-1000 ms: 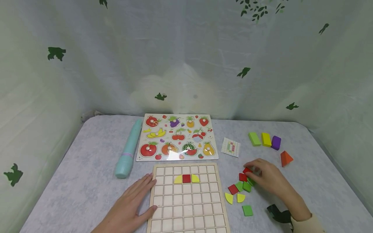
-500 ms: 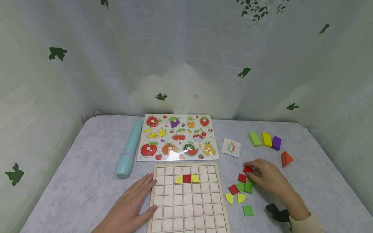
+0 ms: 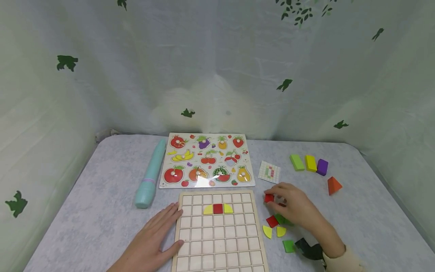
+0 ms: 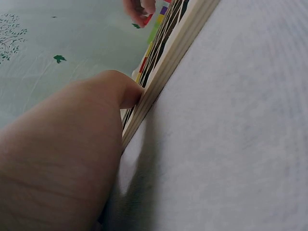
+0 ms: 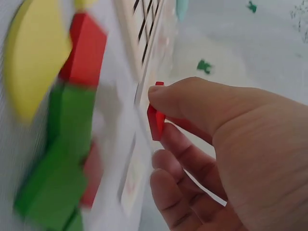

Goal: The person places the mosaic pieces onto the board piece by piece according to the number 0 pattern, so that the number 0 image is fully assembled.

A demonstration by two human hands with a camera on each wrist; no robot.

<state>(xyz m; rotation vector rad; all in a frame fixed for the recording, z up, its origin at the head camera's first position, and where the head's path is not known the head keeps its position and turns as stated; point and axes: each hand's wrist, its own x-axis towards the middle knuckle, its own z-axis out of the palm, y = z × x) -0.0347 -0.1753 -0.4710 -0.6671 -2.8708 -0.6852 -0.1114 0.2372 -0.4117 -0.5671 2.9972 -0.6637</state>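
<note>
A red square tile (image 3: 269, 198) is pinched between the thumb and fingers of my right hand (image 3: 295, 204), held just right of the wooden grid board (image 3: 219, 241). In the right wrist view the red tile (image 5: 156, 115) shows edge-on at the thumb tip. My left hand (image 3: 151, 238) rests with straight fingers along the board's left edge; in the left wrist view the thumb (image 4: 127, 91) touches that edge. On the grid's second row sit a red square (image 3: 218, 208) and, at its two sides, yellow quarter-circles (image 3: 208, 209). Below my right hand lie loose red (image 3: 272, 221), green (image 3: 289, 246) and yellow tiles (image 3: 267, 231).
Behind the board lies a fruit peg puzzle (image 3: 207, 160), with a teal tapered cylinder (image 3: 149, 173) at its left. A small pattern card (image 3: 269, 172) lies to the right. Farther right are green (image 3: 297, 162), yellow (image 3: 310, 163), purple (image 3: 322, 166) and orange blocks (image 3: 334, 185).
My right hand has moved left, toward the board, carrying the red tile away from the pile. My left hand has stayed at the board's edge.
</note>
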